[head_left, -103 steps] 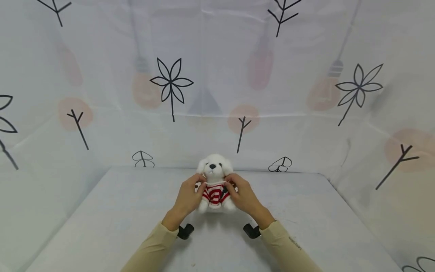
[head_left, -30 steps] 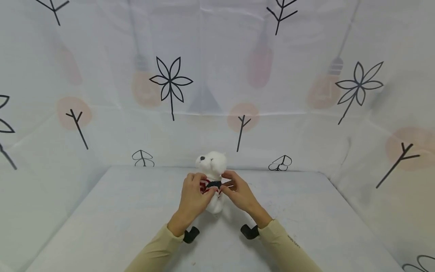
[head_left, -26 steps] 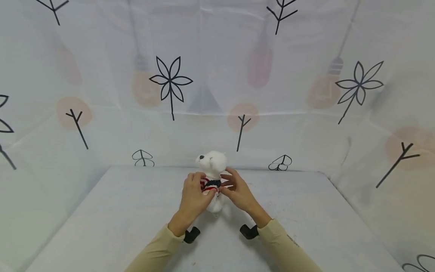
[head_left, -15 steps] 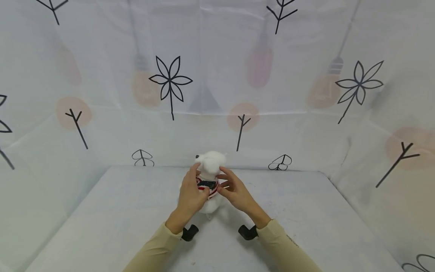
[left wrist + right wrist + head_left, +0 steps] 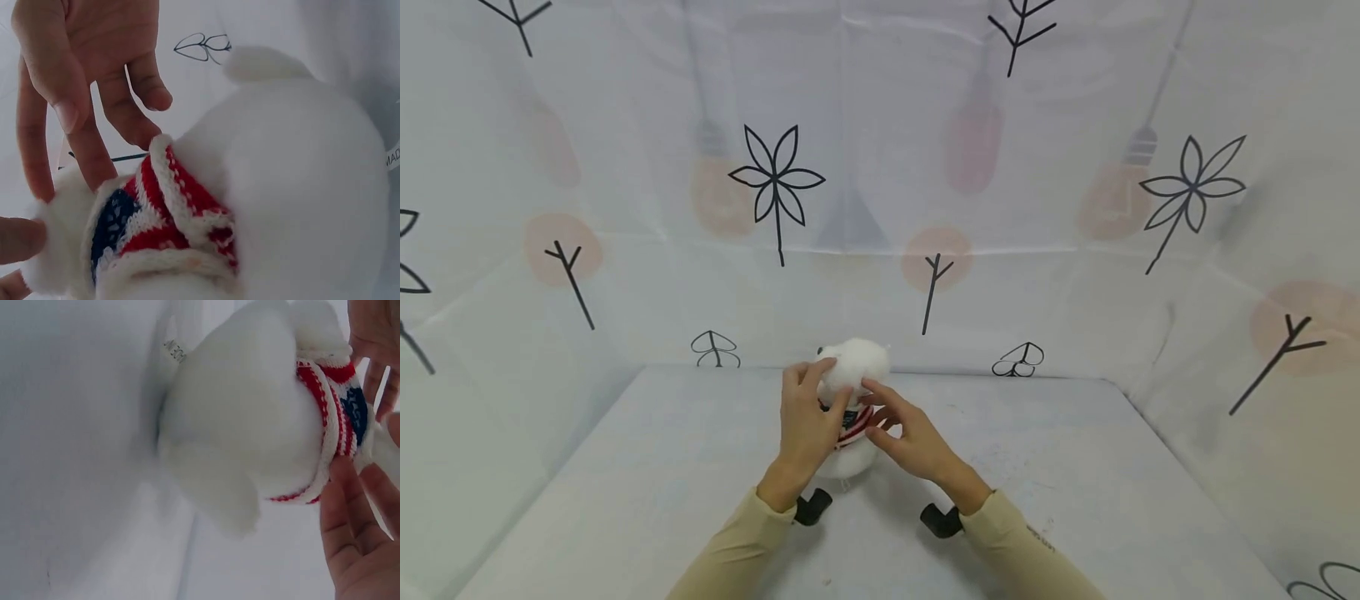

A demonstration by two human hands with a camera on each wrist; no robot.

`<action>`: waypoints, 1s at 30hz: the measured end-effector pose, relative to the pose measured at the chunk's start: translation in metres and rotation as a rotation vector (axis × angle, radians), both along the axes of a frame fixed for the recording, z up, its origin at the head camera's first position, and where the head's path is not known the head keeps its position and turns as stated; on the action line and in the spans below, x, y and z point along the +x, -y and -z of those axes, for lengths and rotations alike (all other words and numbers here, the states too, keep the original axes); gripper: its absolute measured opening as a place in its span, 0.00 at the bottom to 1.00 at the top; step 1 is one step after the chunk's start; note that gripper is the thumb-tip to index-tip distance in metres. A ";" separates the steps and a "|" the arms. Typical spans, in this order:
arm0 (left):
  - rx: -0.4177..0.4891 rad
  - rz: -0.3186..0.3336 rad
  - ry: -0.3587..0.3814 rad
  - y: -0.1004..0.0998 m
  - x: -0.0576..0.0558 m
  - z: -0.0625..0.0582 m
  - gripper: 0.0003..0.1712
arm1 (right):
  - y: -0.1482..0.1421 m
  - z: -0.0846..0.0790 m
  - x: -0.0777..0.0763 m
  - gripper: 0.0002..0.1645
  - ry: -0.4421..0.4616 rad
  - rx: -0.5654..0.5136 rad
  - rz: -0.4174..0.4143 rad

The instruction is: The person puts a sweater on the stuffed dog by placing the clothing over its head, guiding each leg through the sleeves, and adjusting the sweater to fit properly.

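Note:
A white plush dog [image 5: 856,367] in a red, white and navy knitted sweater [image 5: 156,225] sits upright on the table, its back towards me. At its left side my left hand [image 5: 805,425] reaches up along the head and neck, fingers loosely extended. The left wrist view has those fingertips against the sweater and neck, with the thumb apart. My right hand [image 5: 917,442] is at the other side, fingers gently bent. Its fingertips touch the sweater and the head in the right wrist view, and a gap shows between thumb and forefinger. The dog's face is mostly hidden.
A white cloth-covered table [image 5: 1075,467] spreads around the dog. Behind it hangs a pale patterned curtain [image 5: 865,292]. Black wrist mounts [image 5: 812,507] sit under both wrists. A small printed tag [image 5: 174,351] sticks out at the dog's bottom.
The dog has turned from facing me to showing its back, and has shifted slightly left. Both hands have moved left with it, and the left hand has risen from the sweater towards the head.

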State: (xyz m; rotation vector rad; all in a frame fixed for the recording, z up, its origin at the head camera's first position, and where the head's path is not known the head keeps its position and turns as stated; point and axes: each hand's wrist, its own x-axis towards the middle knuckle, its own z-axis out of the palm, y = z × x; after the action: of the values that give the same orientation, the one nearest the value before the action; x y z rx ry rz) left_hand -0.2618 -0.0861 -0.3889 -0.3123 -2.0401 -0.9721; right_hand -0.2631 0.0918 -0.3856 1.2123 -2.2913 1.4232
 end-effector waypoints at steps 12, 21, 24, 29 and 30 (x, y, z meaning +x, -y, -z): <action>-0.084 0.023 0.080 -0.002 -0.003 0.004 0.27 | -0.004 0.005 -0.009 0.30 0.107 -0.119 0.031; -0.032 -0.031 0.059 0.003 -0.002 0.001 0.24 | 0.003 0.004 -0.002 0.33 0.140 -0.067 -0.130; -0.056 -0.044 0.065 0.006 -0.002 -0.001 0.22 | 0.005 0.004 -0.001 0.33 0.131 -0.059 -0.148; -0.073 -0.042 0.064 0.008 -0.003 -0.001 0.20 | 0.007 0.004 0.001 0.33 0.107 -0.048 -0.134; -0.069 -0.038 0.055 0.008 -0.004 -0.001 0.19 | 0.007 0.004 0.001 0.32 0.090 -0.053 -0.123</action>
State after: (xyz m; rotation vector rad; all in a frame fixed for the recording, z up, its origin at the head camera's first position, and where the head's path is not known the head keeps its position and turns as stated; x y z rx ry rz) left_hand -0.2654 -0.0944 -0.3877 -0.2850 -2.1251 -0.8966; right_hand -0.2620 0.0849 -0.3898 1.3195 -2.2557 1.6010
